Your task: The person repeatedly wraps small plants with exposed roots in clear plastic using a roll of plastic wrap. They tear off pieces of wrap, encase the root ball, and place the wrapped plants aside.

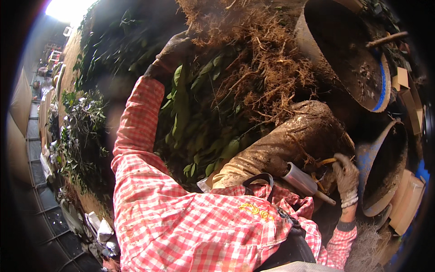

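My left hand (175, 46), in a soiled glove, is raised at the upper left against a mass of brown, branching plant roots (272, 68); blur and roots hide its fingertips, so its grip is unclear. At the right, my gloved right hand (346, 175) pinches a slim yellow-orange piece (327, 162), perhaps a tool handle, beside my soil-covered knee. Under it, a roll of clear plastic film (300, 179) on a wooden rod (325, 197) lies by my lap. Dark green leafy plants (204, 142) spread between my left arm and my leg.
Two large, soil-stained containers (383, 81) (372, 170) stand open at the right, with cardboard boxes (406, 202) beyond. A stick (387, 39) juts over the upper one. More cut foliage (81, 136) lies at the left, beside a floor with pale lines (51, 207).
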